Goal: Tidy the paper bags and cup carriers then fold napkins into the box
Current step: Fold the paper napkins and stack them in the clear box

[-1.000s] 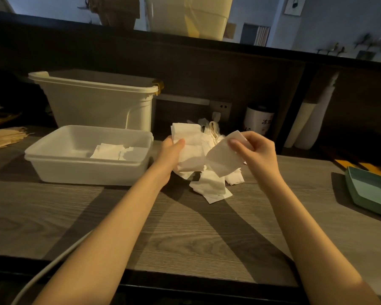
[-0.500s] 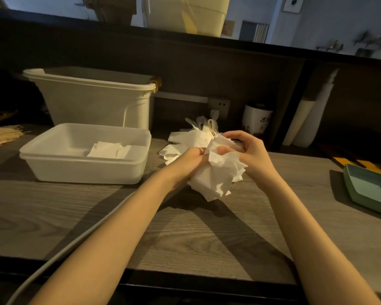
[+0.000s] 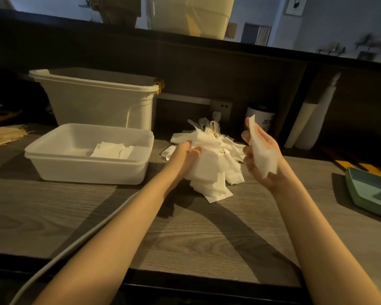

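Observation:
A loose heap of white napkins (image 3: pixel 216 164) lies on the wooden counter, right of a shallow white box (image 3: pixel 53 166). Folded napkins (image 3: pixel 112 150) lie inside that box. My left hand (image 3: pixel 185 157) grips a bunch of napkins at the heap's left side. My right hand (image 3: pixel 257 159) is raised to the right of the heap, palm towards me, and holds a single white napkin (image 3: pixel 263 157) that drapes over its fingers.
A tall white bin (image 3: pixel 97 102) stands behind the box. Brown paper bags (image 3: pixel 5 135) lie at the far left. A green tray (image 3: pixel 370 192) sits at the right edge, a white cup (image 3: pixel 260 118) and white rolls (image 3: pixel 310 126) at the back. A grey cable (image 3: pixel 75 245) crosses the front.
My hands were together on the napkin bunch; my right hand has now drawn apart to the right with one napkin, while my left keeps hold of the heap.

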`<state>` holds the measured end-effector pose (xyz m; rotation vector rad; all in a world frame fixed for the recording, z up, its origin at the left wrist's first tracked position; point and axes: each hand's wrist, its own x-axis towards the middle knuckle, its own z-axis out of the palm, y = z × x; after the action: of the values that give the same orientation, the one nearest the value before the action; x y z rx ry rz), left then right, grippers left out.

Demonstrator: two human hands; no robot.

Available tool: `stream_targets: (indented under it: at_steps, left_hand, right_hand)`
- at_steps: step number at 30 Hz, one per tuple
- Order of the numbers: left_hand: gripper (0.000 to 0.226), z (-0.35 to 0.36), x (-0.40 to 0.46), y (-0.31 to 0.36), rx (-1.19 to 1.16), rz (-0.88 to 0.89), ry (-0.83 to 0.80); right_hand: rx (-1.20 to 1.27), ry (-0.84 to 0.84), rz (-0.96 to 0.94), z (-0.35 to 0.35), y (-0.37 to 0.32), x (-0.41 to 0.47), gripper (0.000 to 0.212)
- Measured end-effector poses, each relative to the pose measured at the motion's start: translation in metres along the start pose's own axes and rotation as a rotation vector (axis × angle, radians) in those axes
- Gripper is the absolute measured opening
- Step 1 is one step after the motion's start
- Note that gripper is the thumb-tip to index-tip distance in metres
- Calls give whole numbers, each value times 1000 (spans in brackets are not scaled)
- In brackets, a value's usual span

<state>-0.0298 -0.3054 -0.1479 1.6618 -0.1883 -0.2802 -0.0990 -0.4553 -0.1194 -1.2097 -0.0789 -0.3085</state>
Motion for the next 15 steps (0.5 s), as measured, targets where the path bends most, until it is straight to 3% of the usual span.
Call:
stream_targets:
  at_steps: [3, 6, 8, 10, 15]
  left_hand:
    - [34, 1, 0, 3, 5, -30, -38]
    - [24, 3, -4, 4, 99, 78, -87]
    - [13, 4, -7, 3, 75, 95, -151]
    - [16, 4, -8, 2, 29, 85, -200]
    - [19, 1, -9, 0, 40, 90, -284]
  right_hand:
    - [-73, -47, 11, 1, 2, -1, 16]
    - [-418, -65, -39, 2, 15, -1, 23]
    - [-683, 1, -106, 1, 24, 2, 26]
    - [-859, 61, -168, -1, 29, 6, 28]
    - [-926, 111, -248, -1, 35, 10, 37]
